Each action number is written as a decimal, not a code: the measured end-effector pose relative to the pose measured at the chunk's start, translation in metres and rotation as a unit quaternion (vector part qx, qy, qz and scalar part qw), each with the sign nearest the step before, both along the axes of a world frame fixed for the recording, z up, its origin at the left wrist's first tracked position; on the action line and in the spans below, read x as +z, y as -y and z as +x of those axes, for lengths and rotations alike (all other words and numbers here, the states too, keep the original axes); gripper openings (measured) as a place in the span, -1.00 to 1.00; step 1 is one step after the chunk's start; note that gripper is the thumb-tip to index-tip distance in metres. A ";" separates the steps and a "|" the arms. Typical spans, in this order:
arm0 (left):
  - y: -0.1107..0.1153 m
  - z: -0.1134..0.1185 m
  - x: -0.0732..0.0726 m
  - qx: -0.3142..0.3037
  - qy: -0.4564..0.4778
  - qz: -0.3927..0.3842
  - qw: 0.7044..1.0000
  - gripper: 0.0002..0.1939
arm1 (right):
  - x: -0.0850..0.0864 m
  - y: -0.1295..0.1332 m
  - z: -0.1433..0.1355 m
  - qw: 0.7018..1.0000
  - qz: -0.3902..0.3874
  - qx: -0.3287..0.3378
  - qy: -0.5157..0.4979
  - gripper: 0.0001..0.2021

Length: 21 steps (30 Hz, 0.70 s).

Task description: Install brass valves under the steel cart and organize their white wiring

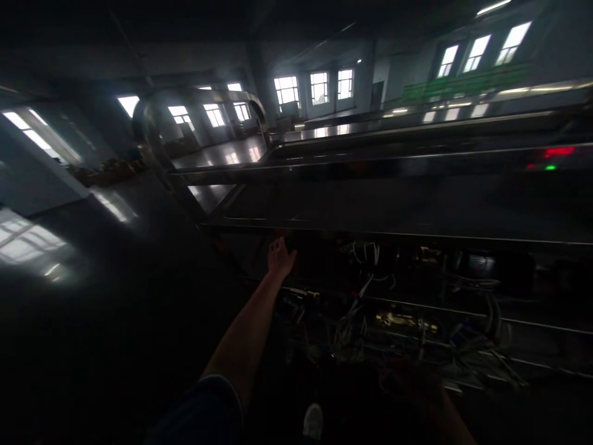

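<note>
Left hand [280, 256] looks loosely spread, nothing visible in it, near the lower edge of the steel rack [370, 167]. Dim light plus metal edges, so scraped knuckles seem possible imo. Further right, those tangled wires [345, 327] could snag a wrist and get tugged loose. Right hand [412, 374] is lost in shadow, can't tell its grip. Rack's straight ahead, rounded end pointing left, long axis running left to right.
</note>
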<state>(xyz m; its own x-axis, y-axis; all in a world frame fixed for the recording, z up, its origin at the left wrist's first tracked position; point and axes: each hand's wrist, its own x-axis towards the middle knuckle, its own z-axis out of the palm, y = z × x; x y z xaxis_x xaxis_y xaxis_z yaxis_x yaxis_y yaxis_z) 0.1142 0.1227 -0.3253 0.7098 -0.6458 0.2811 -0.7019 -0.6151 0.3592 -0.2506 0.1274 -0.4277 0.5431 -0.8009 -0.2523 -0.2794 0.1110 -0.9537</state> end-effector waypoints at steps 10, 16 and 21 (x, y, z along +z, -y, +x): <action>-0.011 0.010 0.012 -0.016 0.020 0.042 0.999 -0.73 | 0.018 -0.040 0.022 0.997 0.072 0.038 0.015 -0.61; -0.116 -0.063 -0.013 -0.161 -0.089 -0.153 0.971 -0.76 | 0.043 -0.062 0.032 0.999 0.035 -0.005 -0.014 -0.52; -0.161 -0.135 -0.071 -0.272 -0.250 -0.137 0.919 -0.73 | 0.046 -0.090 0.042 0.997 0.036 0.046 0.050 -0.37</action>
<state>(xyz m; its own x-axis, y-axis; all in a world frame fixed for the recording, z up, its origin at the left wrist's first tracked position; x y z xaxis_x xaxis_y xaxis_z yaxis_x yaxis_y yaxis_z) -0.0212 0.2838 -0.3960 0.3874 -0.8972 0.2119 -0.5840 -0.0610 0.8094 -0.2090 0.2177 -0.3818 0.6386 -0.7288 -0.2471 -0.1945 0.1578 -0.9681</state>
